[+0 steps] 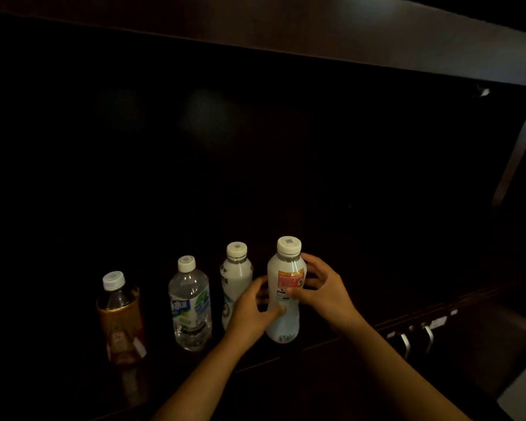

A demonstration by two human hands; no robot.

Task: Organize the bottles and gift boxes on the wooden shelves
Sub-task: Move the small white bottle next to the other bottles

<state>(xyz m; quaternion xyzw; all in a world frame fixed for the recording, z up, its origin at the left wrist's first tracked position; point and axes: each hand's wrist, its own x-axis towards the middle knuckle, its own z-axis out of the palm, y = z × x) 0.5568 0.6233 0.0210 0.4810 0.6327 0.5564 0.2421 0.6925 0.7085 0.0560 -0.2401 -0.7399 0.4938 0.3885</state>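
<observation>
- Row of four bottles stands upright along the shelf [316, 350] front edge, lower centre of frame. Looks mostly lined up already.
- Far left: tea bottle [120, 317], amber, white cap. Placed, nobody touching it. Sits a bit lower in frame than the rest, so you may want to nudge it into line.
- Next right: water bottle [190, 302], clear. Placed, well apart from the tea.
- Next: left milk bottle [234, 278], white. Placed; your left hand partly covers its lower half.
- Your left hand [252, 311]: fingers half curled, thumb on the lower body of the right milk bottle [286, 293].
- Right milk bottle: upright, base on the shelf as far as I can tell. This is the one in hand.
- Your right hand [322, 290]: wrapped round the bottle's right side, thumb on the red label.
- My read: you're on final spacing or label-facing for the fourth bottle.
- Left to do: gift boxes. None visible; shelf interior above and right is too dark to tell.
- Lower right: drawer handles [416, 341], not relevant.
</observation>
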